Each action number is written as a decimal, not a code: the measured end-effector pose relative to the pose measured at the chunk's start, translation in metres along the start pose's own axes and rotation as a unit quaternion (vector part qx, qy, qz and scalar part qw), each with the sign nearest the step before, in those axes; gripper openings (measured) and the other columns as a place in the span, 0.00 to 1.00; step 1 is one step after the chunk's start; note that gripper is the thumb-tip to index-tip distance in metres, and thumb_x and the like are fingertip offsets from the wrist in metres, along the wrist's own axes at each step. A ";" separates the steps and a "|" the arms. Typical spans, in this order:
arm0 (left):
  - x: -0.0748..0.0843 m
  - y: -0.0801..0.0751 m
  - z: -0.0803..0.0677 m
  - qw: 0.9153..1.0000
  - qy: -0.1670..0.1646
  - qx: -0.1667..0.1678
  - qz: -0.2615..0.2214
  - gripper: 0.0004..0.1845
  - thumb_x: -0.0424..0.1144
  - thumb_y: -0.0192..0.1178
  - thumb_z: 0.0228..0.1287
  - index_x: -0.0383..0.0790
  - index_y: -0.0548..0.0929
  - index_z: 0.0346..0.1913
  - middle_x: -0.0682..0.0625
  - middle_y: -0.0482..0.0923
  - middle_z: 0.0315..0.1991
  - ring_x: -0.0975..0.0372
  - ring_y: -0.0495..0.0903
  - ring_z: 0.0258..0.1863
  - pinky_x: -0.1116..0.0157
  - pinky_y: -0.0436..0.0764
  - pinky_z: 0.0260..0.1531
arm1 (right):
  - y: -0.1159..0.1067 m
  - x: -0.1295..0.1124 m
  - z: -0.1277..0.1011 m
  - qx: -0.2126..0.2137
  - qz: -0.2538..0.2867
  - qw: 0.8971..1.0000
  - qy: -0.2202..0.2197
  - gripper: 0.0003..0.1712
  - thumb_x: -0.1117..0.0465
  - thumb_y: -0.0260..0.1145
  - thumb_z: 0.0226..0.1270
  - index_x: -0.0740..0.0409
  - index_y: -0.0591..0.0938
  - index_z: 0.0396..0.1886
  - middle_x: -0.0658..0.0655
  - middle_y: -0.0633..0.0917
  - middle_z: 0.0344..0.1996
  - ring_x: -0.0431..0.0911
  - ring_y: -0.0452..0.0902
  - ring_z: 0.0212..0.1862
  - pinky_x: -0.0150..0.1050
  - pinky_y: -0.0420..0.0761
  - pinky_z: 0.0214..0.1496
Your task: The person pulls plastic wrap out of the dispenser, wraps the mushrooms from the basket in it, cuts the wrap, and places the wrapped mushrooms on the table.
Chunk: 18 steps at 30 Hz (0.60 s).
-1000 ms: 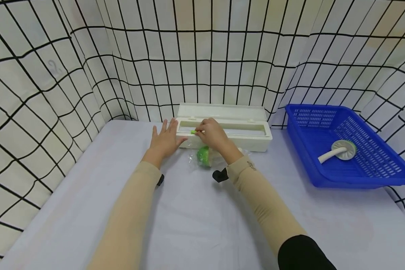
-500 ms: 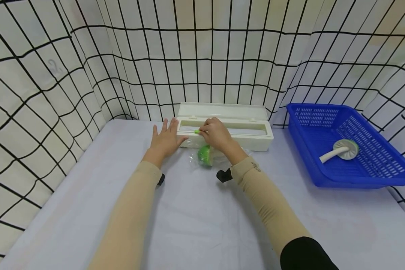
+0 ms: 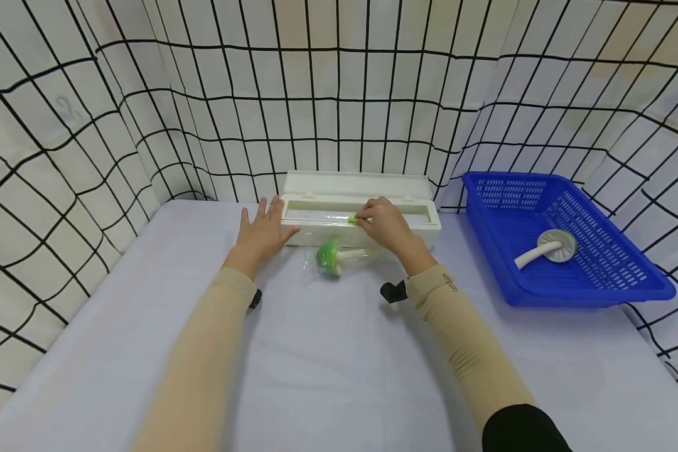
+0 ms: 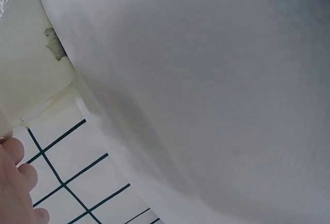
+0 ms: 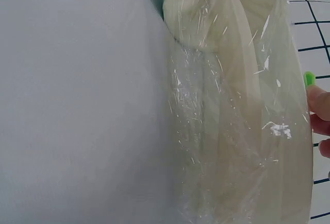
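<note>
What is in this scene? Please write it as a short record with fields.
left hand: left hand lies flat with fingers spread, pressing the left end of the cream dispenser box
right hand: right hand pinches the green slider on the box's cutting rail
film: clear cling film hangs from the box over the green mushroom toy
mushroom toy: lies on its side on the table, in front of the box
basket: blue basket on the right holds a second mushroom toy
backdrop: grid-patterned cloth

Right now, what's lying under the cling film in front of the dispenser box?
A green-capped toy mushroom lies on its side under the cling film, cap left. Its underside is hidden.
</note>
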State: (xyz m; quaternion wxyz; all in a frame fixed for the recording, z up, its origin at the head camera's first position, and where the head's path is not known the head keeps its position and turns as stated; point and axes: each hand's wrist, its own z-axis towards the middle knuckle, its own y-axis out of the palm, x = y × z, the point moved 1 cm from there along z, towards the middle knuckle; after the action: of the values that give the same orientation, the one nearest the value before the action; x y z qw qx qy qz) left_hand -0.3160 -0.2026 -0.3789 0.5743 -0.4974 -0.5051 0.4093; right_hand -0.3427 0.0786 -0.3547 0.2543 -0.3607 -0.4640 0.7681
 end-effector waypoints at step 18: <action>0.000 0.002 0.001 1.000 0.013 0.007 0.003 0.47 0.65 0.37 0.80 0.32 0.38 0.82 0.40 0.35 0.83 0.45 0.32 0.81 0.38 0.28 0.73 | -0.003 0.000 0.005 -0.039 0.052 0.997 0.034 0.14 0.65 0.67 0.74 0.62 0.88 0.55 0.60 0.87 0.48 0.54 0.78 0.53 0.44 0.78 0.55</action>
State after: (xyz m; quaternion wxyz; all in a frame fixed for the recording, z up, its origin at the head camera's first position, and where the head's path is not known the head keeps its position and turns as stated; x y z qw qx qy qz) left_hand -0.3170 -0.2018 -0.3805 0.5830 -0.5005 -0.4931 0.4079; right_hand -0.3470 0.0772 -0.3506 0.2156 -0.4195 -0.4655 0.7489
